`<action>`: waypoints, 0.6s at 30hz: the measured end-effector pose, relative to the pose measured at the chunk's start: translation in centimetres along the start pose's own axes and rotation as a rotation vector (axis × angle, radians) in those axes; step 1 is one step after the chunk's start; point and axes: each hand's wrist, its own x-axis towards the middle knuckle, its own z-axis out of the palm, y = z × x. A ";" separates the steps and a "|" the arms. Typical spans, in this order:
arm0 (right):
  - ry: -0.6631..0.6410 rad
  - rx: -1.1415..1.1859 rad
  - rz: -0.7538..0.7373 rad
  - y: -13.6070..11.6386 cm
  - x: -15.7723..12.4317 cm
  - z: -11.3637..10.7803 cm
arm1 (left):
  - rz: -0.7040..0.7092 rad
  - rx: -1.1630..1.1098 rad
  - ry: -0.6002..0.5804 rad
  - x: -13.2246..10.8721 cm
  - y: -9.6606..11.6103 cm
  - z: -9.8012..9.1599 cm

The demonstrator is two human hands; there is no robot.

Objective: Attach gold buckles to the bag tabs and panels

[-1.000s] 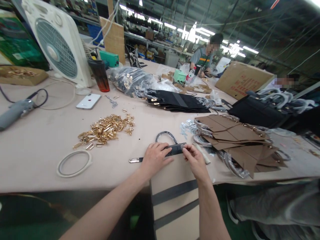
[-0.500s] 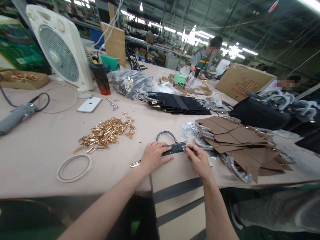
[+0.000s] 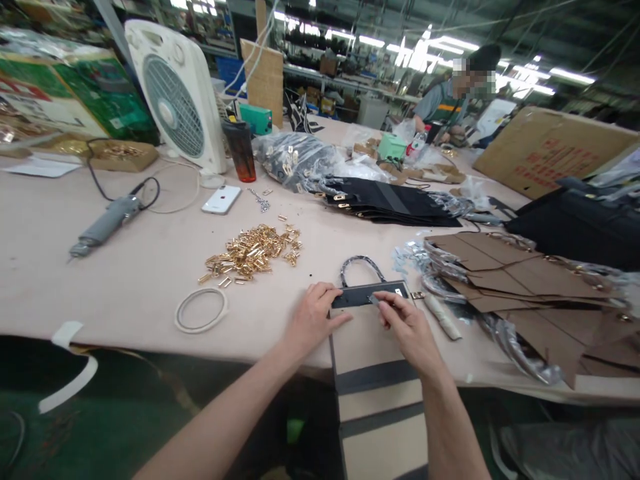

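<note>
A beige bag panel (image 3: pixel 370 340) with dark stripes hangs over the table's front edge. Its top carries a dark strip (image 3: pixel 357 295) and a looped handle (image 3: pixel 363 260) in clear wrap. My left hand (image 3: pixel 313 317) rests on the strip's left end, fingertips on the edge and thumb spread away over the beige part. Between thumb and fingertips, my right hand (image 3: pixel 407 327) pinches a small silver metal plate (image 3: pixel 374 300) at the middle of the strip. A wrapped tool-like piece (image 3: pixel 440 315) with a metal end lies just right of the panel.
Gold metal fittings (image 3: pixel 255 253) lie heaped to the left, above a tape roll (image 3: pixel 201 310). Further left is a grey electric screwdriver (image 3: pixel 107 223). Brown bag pieces (image 3: pixel 525 287) are piled at right, black ones (image 3: pixel 395 200) behind. Across the table, a person (image 3: pixel 445 100) works.
The view has turned left. Relative to the panel, my left hand has drawn back to the strip's left end. My right hand with the plate has shifted from its right end to the middle.
</note>
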 end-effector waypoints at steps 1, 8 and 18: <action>-0.026 -0.016 -0.011 -0.1 0.1 0.9 | -0.012 -0.012 0.012 0.1 -0.1 0.1; 0.011 -0.320 -0.147 0.2 0.5 4.4 | 0.019 -0.048 -0.018 0.2 -0.1 0.0; -0.080 -0.704 -0.195 -1.0 -0.1 5.7 | 0.001 -0.047 -0.030 0.8 0.3 0.2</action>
